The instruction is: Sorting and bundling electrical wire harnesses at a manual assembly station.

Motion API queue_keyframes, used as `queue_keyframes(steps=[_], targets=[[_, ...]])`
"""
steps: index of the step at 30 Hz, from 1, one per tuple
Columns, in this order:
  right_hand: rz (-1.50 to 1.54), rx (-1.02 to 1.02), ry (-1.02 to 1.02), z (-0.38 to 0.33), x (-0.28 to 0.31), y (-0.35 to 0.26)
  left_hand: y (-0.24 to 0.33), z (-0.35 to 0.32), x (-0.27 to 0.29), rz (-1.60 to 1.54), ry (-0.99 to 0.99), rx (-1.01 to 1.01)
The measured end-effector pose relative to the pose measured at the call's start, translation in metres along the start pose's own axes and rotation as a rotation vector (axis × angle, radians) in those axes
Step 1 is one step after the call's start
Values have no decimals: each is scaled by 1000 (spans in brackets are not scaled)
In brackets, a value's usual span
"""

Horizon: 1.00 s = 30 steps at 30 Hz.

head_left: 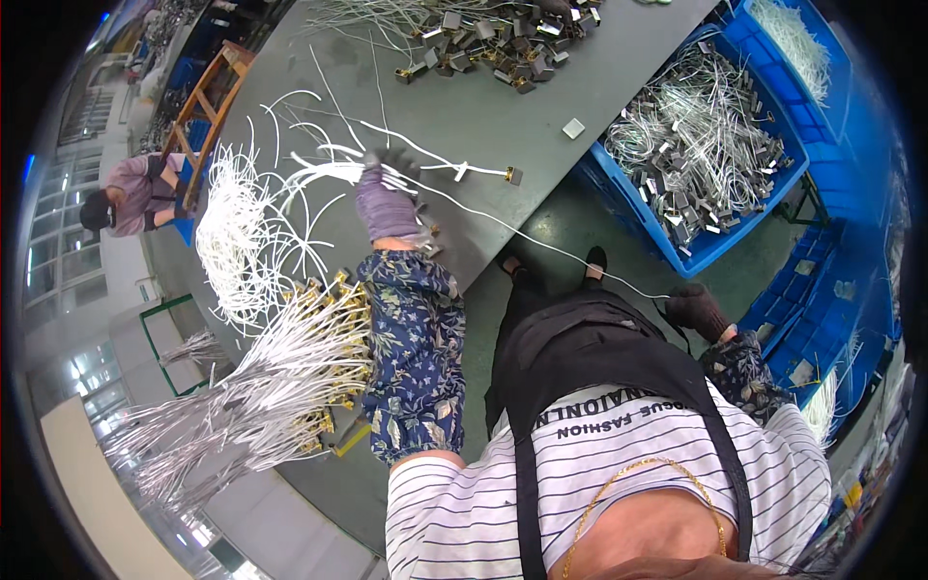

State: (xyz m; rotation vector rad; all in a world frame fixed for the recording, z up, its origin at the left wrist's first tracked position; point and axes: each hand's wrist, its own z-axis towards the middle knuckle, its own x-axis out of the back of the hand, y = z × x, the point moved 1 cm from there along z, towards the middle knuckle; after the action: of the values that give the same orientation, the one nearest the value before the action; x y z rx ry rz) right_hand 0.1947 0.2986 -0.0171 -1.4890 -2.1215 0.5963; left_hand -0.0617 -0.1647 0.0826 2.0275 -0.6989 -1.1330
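The gloved left hand (385,205) clenches a fan of thin white wires (242,232) on the grey desk (483,116); the right hand (698,311), off the desk's near edge, pinches one wire (541,244) taut. They look light and floppy — best taken near the metal ends.

The person wears a white T-shirt with thin dark horizontal stripes, a black apron with shoulder straps, a gold neck chain, dark blue floral sleeve covers on both forearms, and dark gloves on the left hand (385,206) and right hand (698,309).
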Motion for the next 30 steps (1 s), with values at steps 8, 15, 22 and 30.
queue_keyframes(steps=[8,15,22,30], targets=[[266,53,-136,25,-37,-44,-96,-89,-33,492,-229,249],[-240,554,-136,40,-33,-73,-39,-58,-14,549,-32,-134],[-211,484,-292,86,-109,-216,-88,-105,-9,659,-8,-74],[-461,745,102,110,-103,-289,-5,-7,45,463,228,58]])
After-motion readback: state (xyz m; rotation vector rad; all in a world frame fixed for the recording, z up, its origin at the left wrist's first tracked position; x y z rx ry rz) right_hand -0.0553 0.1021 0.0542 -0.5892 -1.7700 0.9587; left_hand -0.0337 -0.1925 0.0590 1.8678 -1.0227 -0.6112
